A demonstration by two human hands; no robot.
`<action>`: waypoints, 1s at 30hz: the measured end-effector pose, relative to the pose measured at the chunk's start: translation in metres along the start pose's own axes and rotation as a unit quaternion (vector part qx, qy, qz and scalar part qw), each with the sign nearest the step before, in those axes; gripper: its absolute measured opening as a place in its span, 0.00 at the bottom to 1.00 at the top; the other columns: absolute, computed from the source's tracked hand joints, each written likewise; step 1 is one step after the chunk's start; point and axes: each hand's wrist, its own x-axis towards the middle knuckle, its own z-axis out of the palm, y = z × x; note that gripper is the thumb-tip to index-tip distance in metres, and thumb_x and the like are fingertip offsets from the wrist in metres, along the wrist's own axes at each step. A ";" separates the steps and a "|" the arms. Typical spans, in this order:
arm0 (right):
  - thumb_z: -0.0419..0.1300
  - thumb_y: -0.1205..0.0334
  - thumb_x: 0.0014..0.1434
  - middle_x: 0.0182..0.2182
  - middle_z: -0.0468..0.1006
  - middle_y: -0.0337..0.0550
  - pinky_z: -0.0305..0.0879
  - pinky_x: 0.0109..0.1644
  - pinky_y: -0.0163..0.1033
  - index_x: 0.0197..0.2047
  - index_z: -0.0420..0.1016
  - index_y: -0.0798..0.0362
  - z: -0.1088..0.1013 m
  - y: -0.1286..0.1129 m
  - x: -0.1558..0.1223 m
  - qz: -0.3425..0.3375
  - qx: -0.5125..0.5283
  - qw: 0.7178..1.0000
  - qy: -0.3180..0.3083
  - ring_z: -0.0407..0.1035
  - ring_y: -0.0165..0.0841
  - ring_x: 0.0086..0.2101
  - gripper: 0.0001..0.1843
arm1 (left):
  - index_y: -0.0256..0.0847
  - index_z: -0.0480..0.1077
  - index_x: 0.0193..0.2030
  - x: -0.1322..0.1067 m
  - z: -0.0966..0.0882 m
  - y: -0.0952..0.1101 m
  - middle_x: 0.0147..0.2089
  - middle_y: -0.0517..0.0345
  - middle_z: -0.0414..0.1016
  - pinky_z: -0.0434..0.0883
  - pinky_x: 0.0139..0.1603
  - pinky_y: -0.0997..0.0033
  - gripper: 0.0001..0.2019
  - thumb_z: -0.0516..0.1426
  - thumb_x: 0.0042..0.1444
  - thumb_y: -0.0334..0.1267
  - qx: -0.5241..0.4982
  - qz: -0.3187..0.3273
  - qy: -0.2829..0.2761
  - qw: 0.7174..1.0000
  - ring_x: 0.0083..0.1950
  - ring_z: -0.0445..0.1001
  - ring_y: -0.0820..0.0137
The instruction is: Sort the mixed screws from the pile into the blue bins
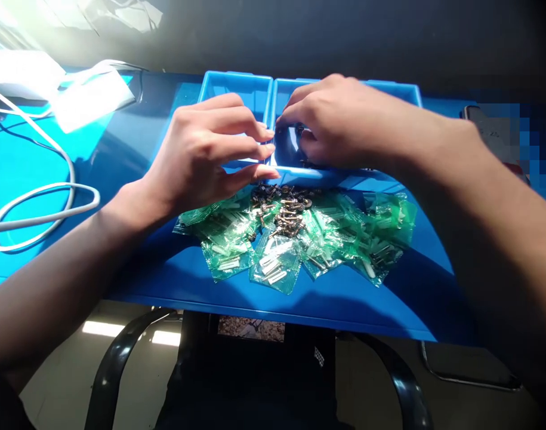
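Note:
My left hand (205,158) hovers over the near edge of the left blue bin (237,89), fingers stretched toward the right and close together, with nothing visible in them. My right hand (344,122) reaches into the right blue bin (402,92), fingers curled in a pinch on something small that I cannot make out. Just in front of the bins lies a pile of small dark and brass-coloured metal parts (284,209). Around that pile are several green transparent bags (273,263) holding white pieces.
A blue table (344,304) carries everything. A white cable (53,203) loops at the left, beside a white box (91,95). A dark phone-like object (487,128) lies at the far right. Chair arms (116,358) show below the table edge.

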 end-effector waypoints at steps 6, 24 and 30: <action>0.55 0.68 0.63 0.27 0.73 0.37 0.54 0.38 0.40 0.38 0.84 0.44 -0.008 -0.002 -0.010 -0.050 -0.044 0.998 -0.019 0.59 0.31 0.28 0.15 | 0.39 0.80 0.49 0.000 0.001 0.001 0.53 0.48 0.86 0.83 0.49 0.56 0.10 0.70 0.65 0.40 0.003 -0.007 0.002 1.000 0.52 0.84 0.60; 0.52 0.63 0.67 0.30 0.73 0.43 0.53 0.35 0.41 0.38 0.77 0.50 -0.011 -0.015 -0.009 0.006 -0.066 0.997 -0.026 0.58 0.31 0.28 0.12 | 0.40 0.79 0.52 0.001 0.001 0.003 0.57 0.52 0.86 0.85 0.50 0.58 0.11 0.67 0.69 0.44 0.018 0.000 -0.001 1.000 0.53 0.84 0.63; 0.51 0.64 0.68 0.27 0.67 0.41 0.49 0.33 0.42 0.34 0.69 0.50 -0.012 -0.018 -0.011 0.020 -0.056 0.997 -0.040 0.55 0.30 0.25 0.10 | 0.40 0.79 0.51 0.002 0.001 0.004 0.55 0.51 0.86 0.85 0.47 0.54 0.11 0.68 0.68 0.43 0.018 -0.004 0.008 1.000 0.51 0.85 0.60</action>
